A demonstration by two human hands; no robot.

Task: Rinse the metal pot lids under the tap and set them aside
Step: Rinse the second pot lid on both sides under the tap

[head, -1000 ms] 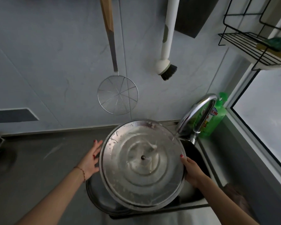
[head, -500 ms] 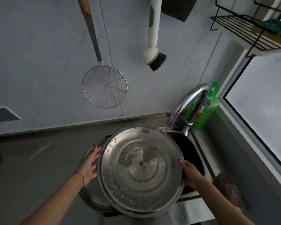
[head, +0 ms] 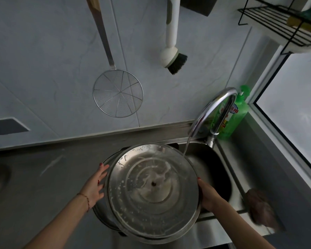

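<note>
You are in the rinsing step now. You hold a big metal lid (head: 152, 191) between your two hands, with its inside face turned up to you. Water runs from the tap (head: 212, 112), which sits up and past your right hand (head: 207, 195), and the stream lands on the far right edge of the lid. White soapy spots sit on the side near your left hand (head: 95, 184) and along the near edge, so this lid does not look clean yet.

Your right hand grips the right rim, with the fingers tucked behind it. Your left hand is flat and open, fingers spread, pressing on the left rim. Your hands are well apart, with the lid filling the space between them.

Next, I think you need to tip or turn the lid so the water runs over the soapy parts. Hold tight, since wet metal may slip.

Another lid or pan (head: 104, 215) peeks out under the lid, below your left hand.
</note>
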